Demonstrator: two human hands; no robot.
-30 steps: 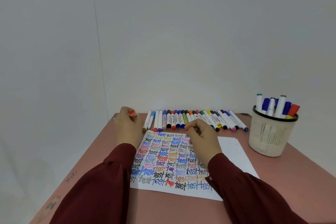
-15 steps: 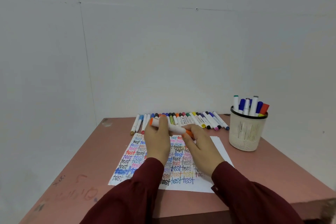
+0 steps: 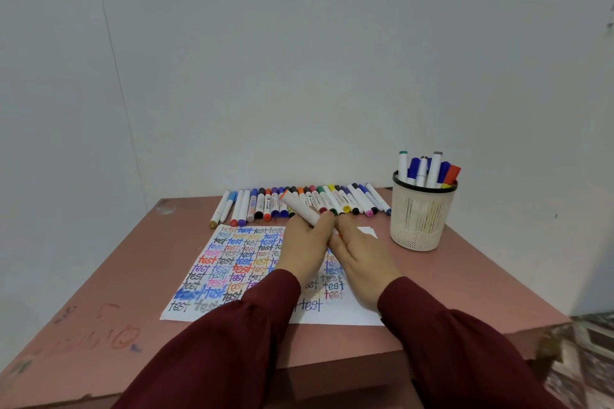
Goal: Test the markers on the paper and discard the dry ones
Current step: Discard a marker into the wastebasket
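Note:
My left hand [image 3: 307,251] grips a white marker with an orange cap [image 3: 300,207], which slants up and to the left above the paper's far edge. My right hand [image 3: 360,257] lies close beside the left and pinches the marker's lower orange end; its fingertips are partly hidden. The paper [image 3: 232,262] lies flat under both hands and is covered with the word "test" in many colours. Behind it a row of several capped markers [image 3: 352,201] lies side by side along the far edge of the table.
A white mesh cup [image 3: 420,219] with several markers standing in it sits at the back right. The pink table [image 3: 109,276] has scribbles at its front left. A white wall rises right behind the marker row. The table's right edge drops off past the cup.
My left hand came in from the far left with the orange cap and met the right over the paper. The marker is capped and tilted more upright. The view pulled back from the table.

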